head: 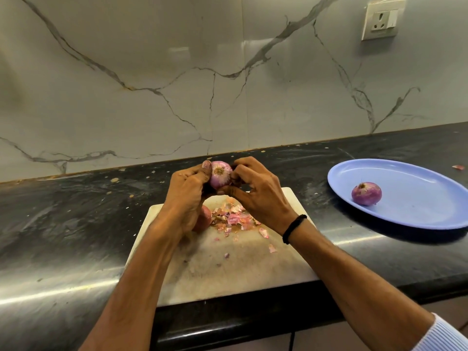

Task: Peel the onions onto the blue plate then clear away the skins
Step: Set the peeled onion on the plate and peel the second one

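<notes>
A purple onion (220, 176) is held up above the far edge of the white cutting board (228, 269), root end facing me. My left hand (186, 196) grips it from the left, thumb on top. My right hand (255, 193) pinches at its right side with curled fingers. A pile of pink and orange onion skins (234, 220) lies on the board under my hands. Another onion (204, 220), with its skin on, sits on the board, half hidden behind my left wrist. One peeled onion (366, 193) rests on the blue plate (417, 211) to the right.
The board lies on a black stone counter (76, 211) that runs to a marble wall. A loose skin scrap (459, 167) sits on the counter beyond the plate. A wall socket (380, 20) is at the upper right. The counter's front edge runs below the board.
</notes>
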A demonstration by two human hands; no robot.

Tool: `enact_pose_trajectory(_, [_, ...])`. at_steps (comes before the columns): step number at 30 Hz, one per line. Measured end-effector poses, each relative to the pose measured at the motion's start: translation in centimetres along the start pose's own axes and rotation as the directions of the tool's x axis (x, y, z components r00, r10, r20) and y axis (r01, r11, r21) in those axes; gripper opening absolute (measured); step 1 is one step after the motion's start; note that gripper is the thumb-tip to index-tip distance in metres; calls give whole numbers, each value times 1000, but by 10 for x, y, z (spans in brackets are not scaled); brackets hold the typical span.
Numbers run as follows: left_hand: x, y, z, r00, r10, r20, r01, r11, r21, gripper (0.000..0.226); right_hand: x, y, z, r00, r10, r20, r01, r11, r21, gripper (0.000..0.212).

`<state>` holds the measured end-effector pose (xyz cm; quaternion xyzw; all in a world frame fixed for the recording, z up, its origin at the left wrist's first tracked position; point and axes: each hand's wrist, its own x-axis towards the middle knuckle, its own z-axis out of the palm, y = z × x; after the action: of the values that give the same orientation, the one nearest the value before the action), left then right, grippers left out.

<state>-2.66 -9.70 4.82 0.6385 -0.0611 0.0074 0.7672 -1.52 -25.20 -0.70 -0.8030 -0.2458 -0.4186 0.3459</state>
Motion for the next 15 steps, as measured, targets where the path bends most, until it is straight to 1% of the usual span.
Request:
enact_pose_trajectory(4, [1, -1, -1, 999, 43, -3, -43, 998, 49, 23, 2, -3, 0, 999, 37, -37, -35, 998, 58, 29])
enact_pose_trajectory(8, [1, -1, -2, 997, 77, -21, -74, 992, 104, 22, 5, -6, -4, 993, 82, -80, -68, 985, 156, 32])
enact_pose_trajectory(9, [1, -2, -2, 996, 86, -18, -83, 989, 125, 21, 5, -6, -5, 994, 74, -80, -61, 986, 154, 31])
enact_pose_trajectory(12, [1, -3, -3, 994, 110, -8, -107, 979, 176, 20, 4, -3, -4, 997, 17, -73, -13, 998, 65, 24])
enact_pose_trajectory(15, [2, -5, -3, 990, 138, -12, -132, 966, 224, 29, 3, 0, -2, 996, 1, -89, 0, 1000, 10, 19])
